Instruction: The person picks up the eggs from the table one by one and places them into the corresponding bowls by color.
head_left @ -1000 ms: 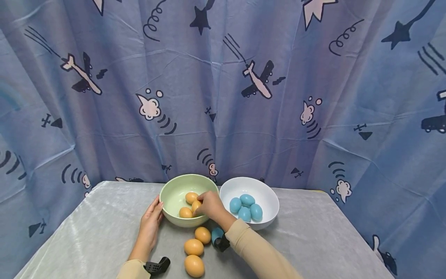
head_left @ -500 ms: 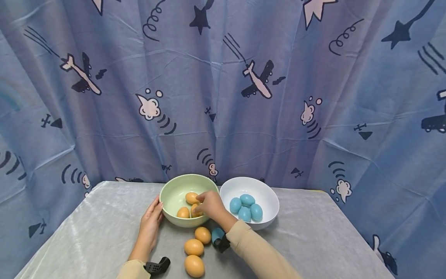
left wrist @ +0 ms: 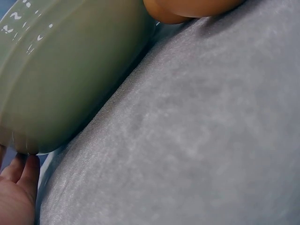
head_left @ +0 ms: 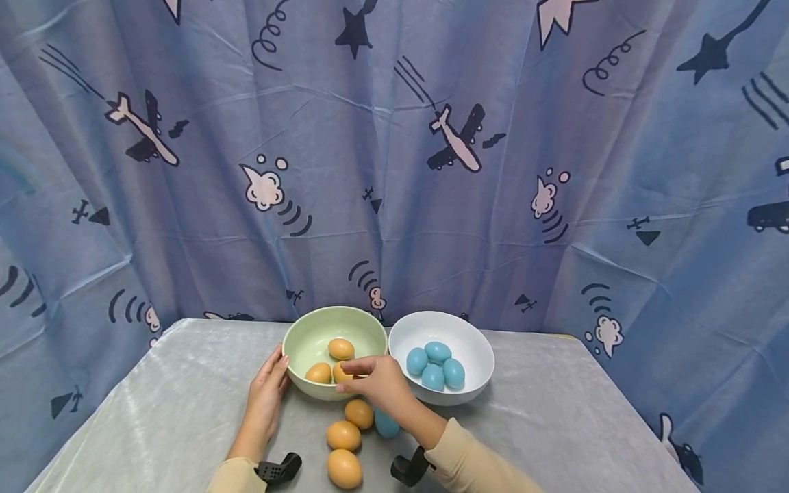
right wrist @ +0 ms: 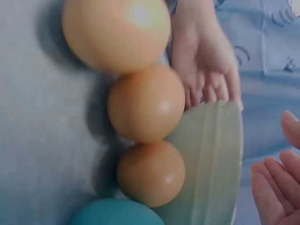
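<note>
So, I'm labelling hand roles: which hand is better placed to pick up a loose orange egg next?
Probably the right hand: it looks empty and is nearer the loose orange eggs, while the left hand rests against the green bowl.

Left flank of green bowl (head_left: pixel 301 337) blocked by left hand (head_left: pixel 268 387); right flank closed off by white bowl (head_left: pixel 477 349), set just beside; rear hemmed by curtain (head_left: pixel 394 226); front obstructed by row of orange eggs (head_left: pixel 343 436) and blue egg (head_left: pixel 386 423); near-right rim overhung by right hand (head_left: pixel 385 387); entry offered from above, over bare far-left wall; wide passage afforded by tabletop (head_left: pixel 555 411), right of white bowl.
</note>
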Demonstrator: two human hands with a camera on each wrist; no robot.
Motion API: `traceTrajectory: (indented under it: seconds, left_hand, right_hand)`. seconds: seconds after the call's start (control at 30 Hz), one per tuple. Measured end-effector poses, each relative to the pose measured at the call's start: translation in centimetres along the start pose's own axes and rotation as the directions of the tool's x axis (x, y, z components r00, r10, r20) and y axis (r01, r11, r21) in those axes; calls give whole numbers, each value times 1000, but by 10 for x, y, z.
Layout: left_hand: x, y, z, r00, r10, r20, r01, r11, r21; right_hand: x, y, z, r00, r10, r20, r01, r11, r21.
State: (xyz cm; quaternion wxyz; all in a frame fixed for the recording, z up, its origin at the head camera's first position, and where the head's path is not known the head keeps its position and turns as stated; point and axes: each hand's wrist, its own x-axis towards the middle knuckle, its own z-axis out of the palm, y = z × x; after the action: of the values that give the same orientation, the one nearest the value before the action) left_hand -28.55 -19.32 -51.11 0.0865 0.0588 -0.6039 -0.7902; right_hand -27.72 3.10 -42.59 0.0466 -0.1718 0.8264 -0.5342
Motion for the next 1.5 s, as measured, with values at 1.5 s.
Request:
traceTrajectory:
  seconds: [1.5]
  left_hand:
    - [0,0,-1,1000,-2,9,2,1000,-24]
  right_hand:
    - [-84,31,1,982,95,166,-122,979,165]
